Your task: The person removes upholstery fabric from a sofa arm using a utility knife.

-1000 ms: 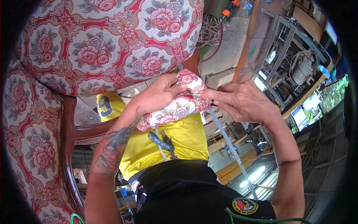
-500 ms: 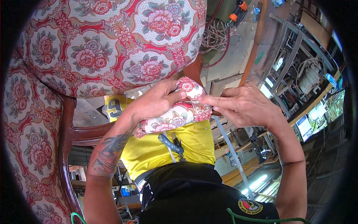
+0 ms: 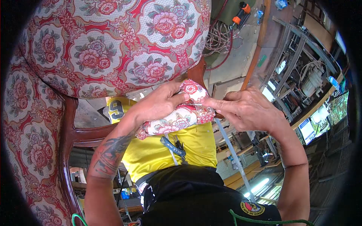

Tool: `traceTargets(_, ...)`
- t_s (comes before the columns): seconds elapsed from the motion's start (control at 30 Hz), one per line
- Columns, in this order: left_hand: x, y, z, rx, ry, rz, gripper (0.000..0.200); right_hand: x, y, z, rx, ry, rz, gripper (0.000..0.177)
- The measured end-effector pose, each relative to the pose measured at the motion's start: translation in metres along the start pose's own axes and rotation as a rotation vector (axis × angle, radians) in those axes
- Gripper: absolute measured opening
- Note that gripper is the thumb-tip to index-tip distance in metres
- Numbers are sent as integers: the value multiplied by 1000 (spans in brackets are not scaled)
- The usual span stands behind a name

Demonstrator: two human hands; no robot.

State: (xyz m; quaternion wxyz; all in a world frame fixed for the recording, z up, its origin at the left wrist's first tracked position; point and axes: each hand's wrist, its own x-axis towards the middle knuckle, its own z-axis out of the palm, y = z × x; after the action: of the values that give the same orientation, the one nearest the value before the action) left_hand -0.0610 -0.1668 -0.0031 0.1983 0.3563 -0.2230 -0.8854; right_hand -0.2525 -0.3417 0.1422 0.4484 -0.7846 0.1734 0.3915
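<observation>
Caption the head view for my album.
Left hand gripping a floral pad, right hand at its fold, beside a matching chair.

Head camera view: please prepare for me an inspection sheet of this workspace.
Surface: yellow shorts under the work; no bench top there.
Work things: small floral piece, folded; floral armchair with wooden frame beside it.
Clutter: blue strap tag on the shorts; orange-and-black item near the coiled rope.
Hands: left hand holds the small piece; right hand has fingers at its edge, anything between them too small to tell.
Cables: dark red line, curved beside the rope.
Surroundings: lit tube light.
</observation>
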Motion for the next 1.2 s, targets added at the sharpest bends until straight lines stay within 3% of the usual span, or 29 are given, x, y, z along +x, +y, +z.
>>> traceTargets(0.13, 4, -21, 5, -122, 2, -23, 35, 2, -19, -10, -106, -71, 49, 56)
traceTargets(0.3, 1, -11, 3, 100, 47, 33, 35, -3, -20, -9, -114, -83, 46, 58)
traceTargets(0.43, -5, -6, 8, -1, 68, 53, 36, -1, -16, -12, -106, -104, 64, 57)
traceTargets(0.6, -10, -5, 8, 324, 199, 124, 32, -6, -33, -24, -133, -101, 97, 56)
traceTargets(0.63, -15, -1, 10, 332, 192, 135, 32, -10, -32, -30, -116, -54, 83, 54)
traceTargets(0.7, -26, 12, 19, 616, 385, 276, 25, -21, -35, -42, -132, 18, 98, 53)
traceTargets(0.77, -28, 16, 35, 662, 436, 320, 19, -36, -47, -40, 106, 312, 236, 54)
traceTargets(0.8, -30, 16, 43, 694, 537, 267, 18, -40, -53, -34, 49, 503, 249, 56)
traceTargets(0.83, -32, 16, 48, 728, 645, 210, 17, -44, -58, -25, 40, 517, 257, 56)
traceTargets(0.9, -32, 17, 50, 751, 688, 230, 20, -50, -74, -4, 211, 999, 370, 55)
traceTargets(0.93, -32, 18, 50, 737, 711, 258, 19, -53, -90, 6, 361, 1110, 453, 54)
traceTargets(0.97, -33, 18, 51, 723, 732, 285, 19, -58, -102, 19, 363, 1123, 463, 54)
traceTargets(1.03, -33, 21, 50, 770, 741, 317, 16, -67, -126, 38, 456, 1289, 694, 55)
traceTargets(1.07, -32, 19, 49, 769, 733, 315, 16, -68, -147, 40, 688, 1329, 688, 55)
traceTargets(1.2, -29, 16, 49, 762, 732, 337, 16, -77, -185, 58, 694, 1317, 752, 56)
